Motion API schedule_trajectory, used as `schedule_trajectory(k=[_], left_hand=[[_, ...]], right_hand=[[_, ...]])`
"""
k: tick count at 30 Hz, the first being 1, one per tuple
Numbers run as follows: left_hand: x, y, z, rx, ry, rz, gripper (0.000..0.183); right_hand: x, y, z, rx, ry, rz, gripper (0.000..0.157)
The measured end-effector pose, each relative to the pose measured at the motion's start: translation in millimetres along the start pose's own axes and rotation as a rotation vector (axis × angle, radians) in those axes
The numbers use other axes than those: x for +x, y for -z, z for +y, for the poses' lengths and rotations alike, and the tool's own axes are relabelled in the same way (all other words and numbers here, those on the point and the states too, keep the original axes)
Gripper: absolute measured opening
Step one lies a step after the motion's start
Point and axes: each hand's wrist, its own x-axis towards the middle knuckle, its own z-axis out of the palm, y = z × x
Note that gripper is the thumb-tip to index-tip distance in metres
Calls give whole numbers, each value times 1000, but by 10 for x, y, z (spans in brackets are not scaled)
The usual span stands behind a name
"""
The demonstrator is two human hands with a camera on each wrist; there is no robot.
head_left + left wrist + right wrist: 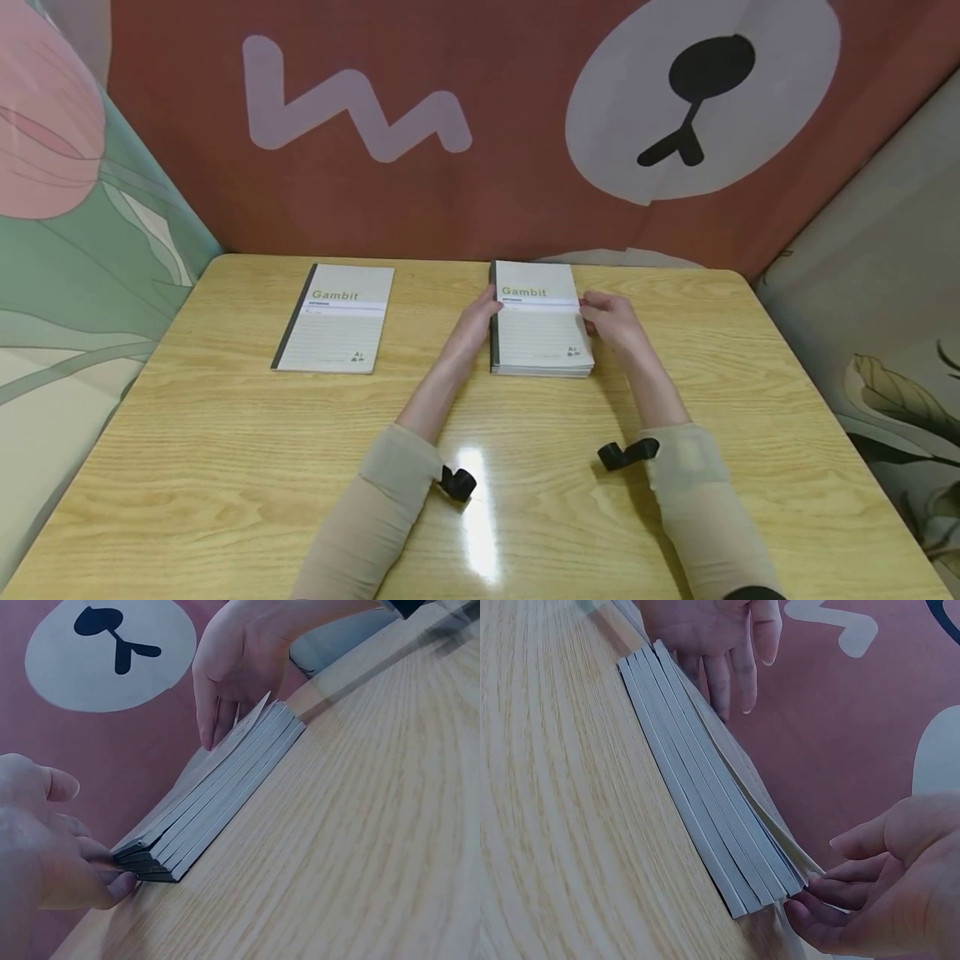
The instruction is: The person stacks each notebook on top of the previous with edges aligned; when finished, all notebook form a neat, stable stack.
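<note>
A stack of several notebooks (542, 337) lies on the table, with white "Gambit" covers and dark spines. My left hand (474, 323) touches its spine side; in the left wrist view the left hand's fingertips (120, 886) rest against the dark spines, thumb held apart. At the opposite edge is my right hand (613, 319). The right wrist view has this right hand (900, 881) with its fingers touching the stack's side near the top notebook, whose cover edge lifts slightly. Neither hand is curled round the stack.
A single matching notebook (330, 333) lies flat to the left of the stack. The wooden table (225, 467) meets a red printed backdrop (510, 200) at its far edge. Black wrist cameras (457, 483) sit at both sleeve cuffs.
</note>
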Motion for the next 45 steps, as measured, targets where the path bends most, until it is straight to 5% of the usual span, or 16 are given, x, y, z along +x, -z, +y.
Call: schedule_trajectory(k=[6,11,19,26,35,40,45], left_hand=[[26,44,7,-72,0,-12,63],[-18,159,147,-99,10,14,61],[-141,711,422,-13,-151,64,54],[-344,1398,386,222,-156,125,54],[-608,2269,134,409,-68,246,60],[-538,2520,99,302,-27,242,64],[-471,2548,73,192,81,178,73]], right_hand=[[-38,19,10,48,7,-17,59],[-76,86,0,139,110,44,61],[-121,-3,-215,306,211,163,54],[-65,-482,-468,463,236,116,47],[-99,-1409,-726,595,180,-94,47],[-107,-1826,-785,618,111,-189,57],[-119,-2141,-823,668,39,-251,61]])
